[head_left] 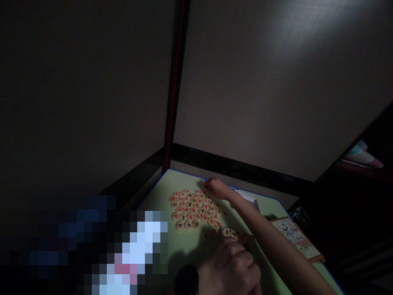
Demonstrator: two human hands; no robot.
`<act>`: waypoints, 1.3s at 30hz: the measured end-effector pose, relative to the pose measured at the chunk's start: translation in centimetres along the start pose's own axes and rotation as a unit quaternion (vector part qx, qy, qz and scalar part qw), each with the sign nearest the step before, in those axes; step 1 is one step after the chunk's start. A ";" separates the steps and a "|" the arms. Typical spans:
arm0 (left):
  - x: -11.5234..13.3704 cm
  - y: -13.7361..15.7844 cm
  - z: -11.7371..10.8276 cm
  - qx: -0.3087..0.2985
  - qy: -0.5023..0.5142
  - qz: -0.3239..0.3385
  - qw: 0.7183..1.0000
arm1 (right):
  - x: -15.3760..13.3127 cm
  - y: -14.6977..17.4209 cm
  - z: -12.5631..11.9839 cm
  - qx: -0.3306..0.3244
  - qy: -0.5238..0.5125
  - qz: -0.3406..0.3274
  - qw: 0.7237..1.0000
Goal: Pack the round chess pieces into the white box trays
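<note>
On a pale green table (166, 184) lie several round wooden xiangqi pieces (196, 207), marked in red or black characters and packed close together face up. My right hand (216, 187) reaches over to their far edge, its fingers curled together at the outermost pieces; what the fingertips hold is hidden. Nearer to me is my left hand (233, 262), closed, with a dark watch (186, 280) on its wrist. Just past its knuckles, a few black-marked pieces (229, 233) sit by a small white, blue-edged thing. The left fingertips are out of sight.
Behind my right forearm is a white open box (247, 199). A wooden-edged board (296, 237) with writing and a picture lies at the table's right side. Grey panels (245, 94) rise behind the table. A pixelated patch (135, 246) covers the lower left.
</note>
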State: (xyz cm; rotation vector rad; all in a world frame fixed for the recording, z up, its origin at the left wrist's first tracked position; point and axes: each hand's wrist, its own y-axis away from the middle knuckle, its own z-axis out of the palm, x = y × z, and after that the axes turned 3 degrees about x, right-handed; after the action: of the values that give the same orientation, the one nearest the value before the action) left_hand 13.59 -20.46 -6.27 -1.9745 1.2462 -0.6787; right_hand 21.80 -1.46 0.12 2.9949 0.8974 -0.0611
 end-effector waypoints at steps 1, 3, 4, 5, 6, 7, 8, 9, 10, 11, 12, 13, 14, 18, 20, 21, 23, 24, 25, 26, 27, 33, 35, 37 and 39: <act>0.1 0.0 0.0 0.010 -0.003 -0.011 1.000 | -0.3 -0.5 -0.1 -0.003 -0.003 -0.007 1.000; 0.2 0.1 0.0 0.038 -0.011 -0.031 0.999 | -1.0 -1.4 -0.2 -0.011 -0.008 -0.019 1.000; 0.1 0.1 0.0 0.054 -0.012 -0.033 0.998 | -1.2 -1.8 -0.2 -0.016 -0.010 -0.024 1.000; 0.0 0.1 0.0 0.066 -0.011 -0.029 0.997 | -1.5 -2.1 -0.1 -0.020 -0.011 -0.029 0.999; -0.1 0.1 0.1 0.070 -0.008 -0.018 0.997 | -1.7 -2.4 0.0 -0.025 -0.012 -0.033 0.999; -0.2 0.1 0.1 0.063 -0.004 -0.003 0.998 | -1.9 -2.7 0.2 -0.029 -0.012 -0.037 0.999; -0.4 0.1 0.3 0.053 -0.003 0.015 0.998 | -2.1 -2.9 0.3 -0.034 -0.012 -0.040 0.999; -0.5 0.2 0.5 0.039 -0.006 0.035 0.999 | -2.2 -3.0 0.5 -0.038 -0.010 -0.042 0.998; -0.5 0.3 0.8 0.027 -0.013 0.050 0.998 | -2.3 -3.2 0.6 -0.042 -0.006 -0.043 0.998; -0.5 0.3 1.1 0.021 -0.022 0.060 0.998 | -2.4 -3.3 0.8 -0.045 -0.001 -0.044 0.998; -0.5 0.4 1.5 0.018 -0.032 0.055 0.998 | -2.5 -3.4 0.9 -0.046 0.004 -0.044 0.998; -0.5 0.4 1.8 0.017 -0.042 0.040 0.998 | -2.6 -3.4 1.0 -0.047 0.011 -0.044 0.998; -0.4 0.4 2.0 0.019 -0.047 0.029 0.998 | -2.6 -3.5 1.1 -0.047 0.017 -0.043 0.998; -0.6 0.1 1.7 0.037 -0.042 0.054 0.997 | -3.1 -3.4 1.3 -0.044 0.040 -0.030 0.998; -0.7 -0.1 1.1 0.039 -0.029 0.082 0.995 | -3.5 -3.2 1.2 -0.035 0.047 -0.024 0.998; -0.7 -0.2 0.9 0.041 -0.023 0.085 0.995 | -3.7 -3.0 1.0 -0.028 0.049 -0.021 0.998; -0.7 -0.3 0.5 0.067 -0.015 0.068 0.995 | -3.7 -2.1 0.3 -0.006 0.045 -0.014 0.999; -0.7 -0.2 0.5 0.093 -0.012 0.052 0.994 | -3.6 -1.3 -0.2 0.006 0.042 -0.009 0.999; -0.8 -0.2 0.4 0.119 -0.010 0.039 0.992 | -3.4 -0.2 -0.8 0.019 0.040 -0.003 0.999; -0.9 -0.2 0.5 0.141 -0.008 0.025 0.990 | -3.1 1.2 -1.4 0.033 0.033 0.001 0.999; -1.0 -0.2 0.5 0.159 -0.003 0.023 0.987 | -2.7 3.0 -2.1 0.045 0.025 0.005 0.999; -3.0 -0.8 -0.1 0.097 -0.053 -0.094 0.989 | -2.3 17.2 -3.4 0.139 -0.134 0.043 0.980; -3.6 -1.0 -0.5 0.036 -0.091 -0.153 0.983 | -3.2 20.6 -2.3 0.103 -0.148 0.062 0.982; -4.1 -1.1 -1.0 -0.026 -0.113 -0.199 0.973 | -4.2 22.6 -0.7 0.079 -0.151 0.074 0.983; -4.2 -1.2 -1.4 -0.074 -0.118 -0.224 0.965 | -4.9 23.1 0.9 0.069 -0.140 0.085 0.984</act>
State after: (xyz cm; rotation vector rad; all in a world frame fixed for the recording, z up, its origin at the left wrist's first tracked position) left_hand 11.55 -16.62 -4.78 -2.4134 0.7295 -0.5482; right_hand 30.37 -23.49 -0.56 3.0639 0.6300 -0.5483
